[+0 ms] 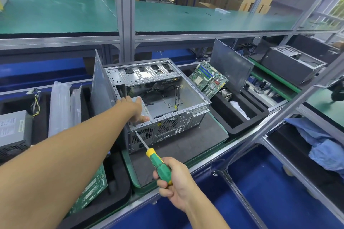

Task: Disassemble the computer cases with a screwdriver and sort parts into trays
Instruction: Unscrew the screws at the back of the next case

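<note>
One open computer case (160, 102) lies on a dark mat in the middle of the surface, near its front edge; the left hand (136, 109) grips the silver power supply (144, 110) inside its near-left corner; the right hand (175, 182) is clenched round one green-and-yellow screwdriver (158, 163), tip at the case's rear panel. Two motherboards show: one (208, 79) propped in the right foam tray (240, 117), one (91, 191) in the left tray; a second case (292, 63) stands toward the far right.
</note>
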